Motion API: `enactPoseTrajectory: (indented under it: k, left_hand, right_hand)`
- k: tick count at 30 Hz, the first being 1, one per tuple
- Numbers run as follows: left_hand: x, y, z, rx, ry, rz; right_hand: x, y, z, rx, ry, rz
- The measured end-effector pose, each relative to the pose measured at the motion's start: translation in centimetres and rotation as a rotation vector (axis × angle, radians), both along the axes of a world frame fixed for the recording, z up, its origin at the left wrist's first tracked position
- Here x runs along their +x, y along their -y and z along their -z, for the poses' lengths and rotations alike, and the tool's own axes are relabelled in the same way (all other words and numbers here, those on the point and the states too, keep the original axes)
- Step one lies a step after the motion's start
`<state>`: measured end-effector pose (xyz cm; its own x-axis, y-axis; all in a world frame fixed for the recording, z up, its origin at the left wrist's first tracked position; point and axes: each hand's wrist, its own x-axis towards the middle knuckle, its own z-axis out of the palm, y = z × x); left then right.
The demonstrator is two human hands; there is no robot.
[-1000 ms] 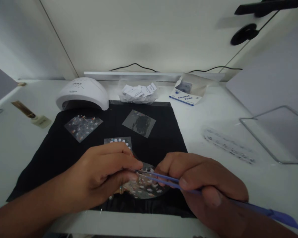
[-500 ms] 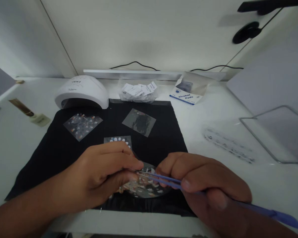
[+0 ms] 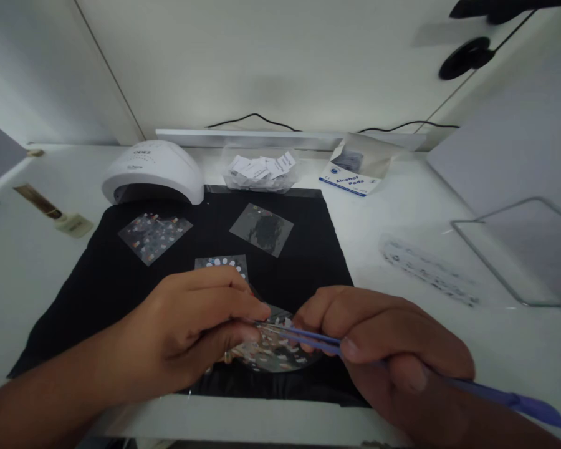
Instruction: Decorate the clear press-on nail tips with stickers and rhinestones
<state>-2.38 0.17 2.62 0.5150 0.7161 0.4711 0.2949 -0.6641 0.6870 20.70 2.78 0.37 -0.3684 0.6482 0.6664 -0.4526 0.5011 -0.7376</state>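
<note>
My right hand (image 3: 393, 349) grips purple tweezers (image 3: 318, 342), whose thin metal tips point left to the fingertips of my left hand. My left hand (image 3: 201, 324) is closed in a pinch, thumb against index finger, around the tweezer tips; whatever is between the fingers is too small or hidden to make out. Under and between both hands there is a clear sticker sheet (image 3: 285, 357) with a curved edge and small white and orange designs. Another sheet with white dots (image 3: 222, 262) lies partly hidden behind my left hand.
A black cloth (image 3: 303, 268) covers the middle of the white table. On it lie two more clear sheets, one patterned (image 3: 154, 237). Behind stand a white nail lamp (image 3: 154, 168), a bag of packets (image 3: 260, 171) and an alcohol pad box (image 3: 353, 178). A polish bottle (image 3: 75, 224) lies left.
</note>
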Motion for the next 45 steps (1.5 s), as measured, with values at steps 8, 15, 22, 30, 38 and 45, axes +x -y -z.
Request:
enactPoseTrajectory:
  k: [8,15,22,30,38,45]
  left_hand:
    - [0.06,-0.05,-0.07,-0.003,0.01,0.007]
    - [0.02,-0.06,-0.12,-0.012,-0.005,-0.002]
    - [0.09,-0.07,-0.1,-0.014,0.011,-0.004]
    - [-0.02,-0.01,-0.06,-0.036,0.016,0.013]
    - [-0.03,-0.02,0.07,-0.015,0.015,0.001]
    - [-0.07,-0.03,0.04,-0.007,0.014,0.002]
  right_hand:
    - [-0.06,-0.22,-0.11,0.025,0.034,-0.001]
    - [-0.16,-0.25,-0.18,0.036,0.027,-0.004]
    - [0.08,-0.11,0.15,0.014,0.026,-0.013]
    - [-0.01,-0.32,0.1,0.036,0.032,-0.002]
    - [-0.14,-0.3,0.06,0.032,0.018,-0.011]
    - [-0.06,-0.4,0.06,0.043,0.019,-0.037]
